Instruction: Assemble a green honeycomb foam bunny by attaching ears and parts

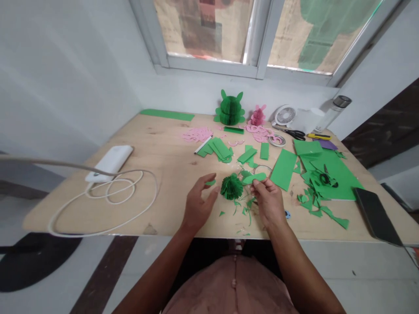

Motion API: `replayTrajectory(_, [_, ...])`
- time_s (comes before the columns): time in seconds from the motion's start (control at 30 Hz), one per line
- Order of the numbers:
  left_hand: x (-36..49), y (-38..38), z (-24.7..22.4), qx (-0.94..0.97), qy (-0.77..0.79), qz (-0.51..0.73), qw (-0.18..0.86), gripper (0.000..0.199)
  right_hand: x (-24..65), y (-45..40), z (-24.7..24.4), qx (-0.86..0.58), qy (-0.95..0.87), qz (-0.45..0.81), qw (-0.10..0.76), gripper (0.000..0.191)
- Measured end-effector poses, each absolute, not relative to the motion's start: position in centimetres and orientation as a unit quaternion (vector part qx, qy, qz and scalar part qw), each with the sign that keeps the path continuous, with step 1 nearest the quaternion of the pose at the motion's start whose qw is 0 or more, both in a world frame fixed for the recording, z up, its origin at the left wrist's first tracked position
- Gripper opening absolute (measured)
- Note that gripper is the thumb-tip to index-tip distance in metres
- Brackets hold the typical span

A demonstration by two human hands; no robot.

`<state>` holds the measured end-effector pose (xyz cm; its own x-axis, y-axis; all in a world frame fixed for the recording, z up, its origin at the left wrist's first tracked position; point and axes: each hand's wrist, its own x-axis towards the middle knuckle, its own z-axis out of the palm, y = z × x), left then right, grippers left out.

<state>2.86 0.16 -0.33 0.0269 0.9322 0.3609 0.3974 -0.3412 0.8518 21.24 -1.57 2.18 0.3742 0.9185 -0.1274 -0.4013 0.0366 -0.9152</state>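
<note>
A green pleated paper ball sits on the table between my two hands. My right hand pinches a rounded green paper strip between thumb and fingers, just right of the ball. To the ball's left is my left hand, its thumb apart from the index finger. A small green paper piece shows at its fingers and appears held there; the exact grip is partly hidden. Thin green offcuts lie in front of the ball.
Behind stand a green paper figure, a pink one, a small fan and a bottle. Scissors, a tape roll and green sheets lie right. A white power bank with looped cable is left; a phone, right.
</note>
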Motion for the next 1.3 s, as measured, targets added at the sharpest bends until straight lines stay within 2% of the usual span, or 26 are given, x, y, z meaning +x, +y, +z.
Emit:
replayTrajectory(0.1, [0.5, 1.4, -0.3, 0.633, 0.595, 0.436, 0.235, 0.027, 21.2, -1.8, 2.0, -0.492, -0.270, 0.496, 0.662, 0.022])
replayTrajectory(0.2, [-1.0, 3.1, -0.1, 0.658, 0.669, 0.282, 0.200, 0.025, 21.0, -2.2, 2.0, -0.493, -0.273, 0.498, 0.659, 0.023])
replayTrajectory(0.3, [-1.0, 4.3, 0.3, 0.713, 0.664, 0.149, 0.169, 0.023, 21.0, -2.6, 2.1, -0.500, -0.277, 0.491, 0.657, 0.024])
replayTrajectory(0.4, [-0.3, 5.0, 0.5, 0.749, 0.642, 0.091, 0.138, 0.019, 21.1, -3.2, 2.1, -0.516, -0.286, 0.474, 0.654, 0.024])
replayTrajectory(0.67, [-0.1, 5.3, 0.3, 0.733, 0.656, 0.089, 0.152, 0.004, 20.8, -4.3, 2.3, -0.516, -0.334, 0.461, 0.640, 0.019])
replayTrajectory(0.83, [-0.5, 4.4, 0.0, 0.716, 0.670, 0.117, 0.158, 0.006, 19.5, -4.6, 2.5, -0.507, -0.364, 0.486, 0.611, 0.015])
replayTrajectory(1.07, [-1.7, 1.7, -0.2, 0.656, 0.648, 0.295, 0.251, 0.013, 17.9, -4.7, 2.9, -0.513, -0.422, 0.509, 0.546, 0.020])
replayTrajectory(1.2, [-0.9, 3.1, 0.0, 0.686, 0.673, 0.201, 0.189, 0.021, 17.4, -4.7, 2.6, -0.514, -0.437, 0.512, 0.531, 0.019])
replayTrajectory(1.3, [-0.1, 4.7, 0.1, 0.720, 0.671, 0.100, 0.148, 0.017, 17.4, -5.1, 2.1, -0.512, -0.456, 0.509, 0.521, 0.018])
